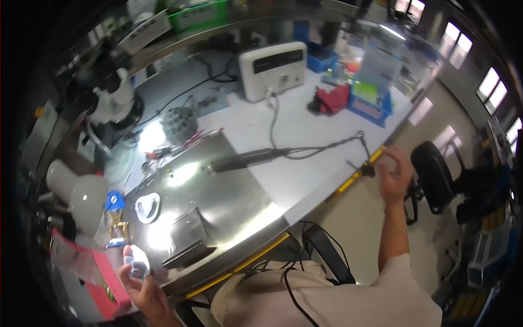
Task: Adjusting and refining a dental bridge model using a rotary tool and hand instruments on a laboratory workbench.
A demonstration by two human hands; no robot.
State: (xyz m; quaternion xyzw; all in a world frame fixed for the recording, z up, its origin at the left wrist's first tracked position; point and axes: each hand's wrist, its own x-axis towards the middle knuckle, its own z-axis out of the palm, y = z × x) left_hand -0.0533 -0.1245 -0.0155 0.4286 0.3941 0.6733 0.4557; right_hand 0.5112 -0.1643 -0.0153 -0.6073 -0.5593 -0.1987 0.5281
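Observation:
At the lower left, my left hand (pixel 146 291) is closed on a small white rounded case (pixel 139 260), held between thumb and fingers above the bench's near corner. A similar white round case (pixel 147 208) lies on the metal sheet (pixel 231 191) farther in. My right hand (pixel 396 177) is off the bench's right front edge, its fingers bent and apart, with nothing visible in them. Close to it, a black clip on a cord (pixel 368 170) hangs at the yellow edge strip (pixel 350 182). A dark pen-like tool handle (pixel 245 159) with a cable lies across the sheet.
A white control box (pixel 273 71) stands at the back. Right of it are a red cloth-like bundle (pixel 332 100) and a blue bin (pixel 371 106). A microscope (pixel 117 101), a white lamp (pixel 87 199), a pink tray (pixel 106 283) and a black ridged block (pixel 189 237) occupy the left side.

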